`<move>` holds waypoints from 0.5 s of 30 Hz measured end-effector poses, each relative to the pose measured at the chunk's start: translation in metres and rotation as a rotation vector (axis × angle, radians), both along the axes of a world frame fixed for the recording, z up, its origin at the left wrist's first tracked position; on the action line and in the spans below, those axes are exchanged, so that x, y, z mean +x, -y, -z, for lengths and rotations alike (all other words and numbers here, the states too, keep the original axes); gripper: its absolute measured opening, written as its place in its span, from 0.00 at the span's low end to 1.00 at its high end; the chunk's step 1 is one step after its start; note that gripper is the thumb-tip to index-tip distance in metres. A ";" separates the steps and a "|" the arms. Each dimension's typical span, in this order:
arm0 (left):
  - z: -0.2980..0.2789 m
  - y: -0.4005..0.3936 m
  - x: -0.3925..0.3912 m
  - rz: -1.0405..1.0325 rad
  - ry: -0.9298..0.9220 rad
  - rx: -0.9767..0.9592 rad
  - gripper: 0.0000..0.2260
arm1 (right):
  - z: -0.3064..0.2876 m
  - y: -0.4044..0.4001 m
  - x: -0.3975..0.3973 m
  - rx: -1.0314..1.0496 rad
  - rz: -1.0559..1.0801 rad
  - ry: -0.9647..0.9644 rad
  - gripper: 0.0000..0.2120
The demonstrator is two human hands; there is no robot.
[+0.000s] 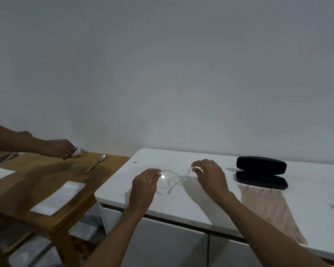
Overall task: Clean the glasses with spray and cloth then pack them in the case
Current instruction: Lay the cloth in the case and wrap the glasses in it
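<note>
While both hands' fingers (156, 175) pinch the glasses (169, 180) (clear-framed), case (261, 172) gapes.

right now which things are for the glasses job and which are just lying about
For the job: glasses, held by left hand and right hand; open case; cloth.
Lying about: spoon, white sheet.

glasses (169, 180): clear plastic | case (261, 171): matt black | cloth (266, 209): soft beige | counter (181, 205): glossy white
</note>
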State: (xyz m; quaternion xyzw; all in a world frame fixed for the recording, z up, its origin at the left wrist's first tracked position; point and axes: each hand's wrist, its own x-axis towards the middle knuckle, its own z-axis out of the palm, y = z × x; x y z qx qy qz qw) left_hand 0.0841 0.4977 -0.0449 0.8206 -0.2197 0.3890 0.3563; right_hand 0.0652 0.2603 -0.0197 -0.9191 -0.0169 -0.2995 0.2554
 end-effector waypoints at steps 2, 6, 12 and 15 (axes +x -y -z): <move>-0.006 0.008 0.003 0.022 -0.081 -0.152 0.07 | -0.005 0.007 -0.001 0.108 0.008 0.007 0.07; -0.019 0.037 0.005 0.098 -0.206 -0.285 0.06 | -0.013 0.029 -0.009 0.330 0.025 0.042 0.05; -0.028 0.101 -0.004 0.230 -0.335 -0.305 0.05 | -0.025 0.088 -0.044 0.371 0.165 0.074 0.06; -0.029 0.137 -0.013 0.302 -0.390 -0.268 0.04 | -0.024 0.124 -0.070 0.389 0.225 0.079 0.05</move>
